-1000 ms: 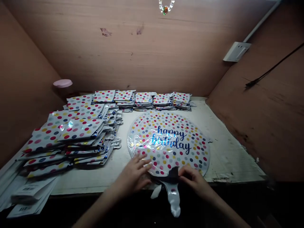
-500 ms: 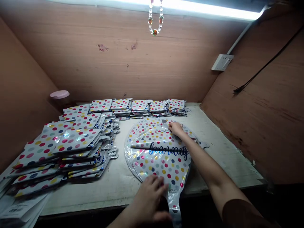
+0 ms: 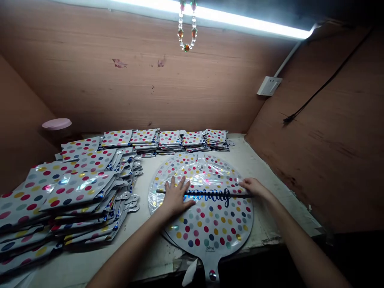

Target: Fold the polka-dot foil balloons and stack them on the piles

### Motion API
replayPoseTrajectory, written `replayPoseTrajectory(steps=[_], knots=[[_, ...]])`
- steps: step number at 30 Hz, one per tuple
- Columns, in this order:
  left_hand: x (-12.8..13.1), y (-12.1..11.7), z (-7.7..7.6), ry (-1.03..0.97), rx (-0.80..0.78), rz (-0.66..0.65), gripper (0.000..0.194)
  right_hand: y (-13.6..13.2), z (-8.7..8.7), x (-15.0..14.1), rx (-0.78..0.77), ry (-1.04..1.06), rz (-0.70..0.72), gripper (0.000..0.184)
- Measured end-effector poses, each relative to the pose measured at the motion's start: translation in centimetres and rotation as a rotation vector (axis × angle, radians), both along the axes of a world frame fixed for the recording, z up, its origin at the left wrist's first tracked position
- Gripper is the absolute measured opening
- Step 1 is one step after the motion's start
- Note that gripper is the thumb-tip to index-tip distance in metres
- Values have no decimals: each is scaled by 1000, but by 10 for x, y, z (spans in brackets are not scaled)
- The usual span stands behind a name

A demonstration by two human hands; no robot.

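A round foil balloon [image 3: 207, 224] with multicoloured polka dots lies on the pale worktop [image 3: 147, 260], its upper part folded over along a dark crease across the middle. The blue lettering is mostly hidden in that crease. My left hand [image 3: 177, 196] presses flat on the balloon, fingers spread, just above the crease. My right hand [image 3: 254, 187] lies on the crease's right end, fingers together. The balloon's silver neck [image 3: 212, 272] points toward me over the worktop's front edge.
Several stacks of folded polka-dot balloons [image 3: 78, 190] fill the worktop's left side, with a row of smaller stacks [image 3: 169, 139] along the back. Wooden panels close the back and sides. A pink lid [image 3: 57, 124] sits back left, and a bead string [image 3: 186, 32] hangs above.
My left hand has moved from near the balloon's neck up onto its middle. My right hand has moved from the folded top down to the crease's right end. The view has tilted slightly.
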State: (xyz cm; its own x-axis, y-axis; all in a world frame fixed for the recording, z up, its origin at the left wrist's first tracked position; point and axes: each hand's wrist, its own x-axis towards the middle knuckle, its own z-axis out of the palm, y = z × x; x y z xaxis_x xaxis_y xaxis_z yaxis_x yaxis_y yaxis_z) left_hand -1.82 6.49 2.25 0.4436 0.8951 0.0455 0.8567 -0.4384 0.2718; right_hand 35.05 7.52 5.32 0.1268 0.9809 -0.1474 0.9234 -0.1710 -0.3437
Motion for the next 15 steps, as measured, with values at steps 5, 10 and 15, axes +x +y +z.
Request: replayPoseTrajectory(steps=[5, 10, 15], knots=[[-14, 19, 10, 9, 35, 62, 68, -20, -11, -13, 285, -36, 89, 38], [-58, 35, 18, -206, -52, -120, 60, -31, -25, -12, 380, 121, 568, 56], [-80, 75, 38, -419, -154, 38, 39, 9, -11, -5, 494, 625, 216, 28]])
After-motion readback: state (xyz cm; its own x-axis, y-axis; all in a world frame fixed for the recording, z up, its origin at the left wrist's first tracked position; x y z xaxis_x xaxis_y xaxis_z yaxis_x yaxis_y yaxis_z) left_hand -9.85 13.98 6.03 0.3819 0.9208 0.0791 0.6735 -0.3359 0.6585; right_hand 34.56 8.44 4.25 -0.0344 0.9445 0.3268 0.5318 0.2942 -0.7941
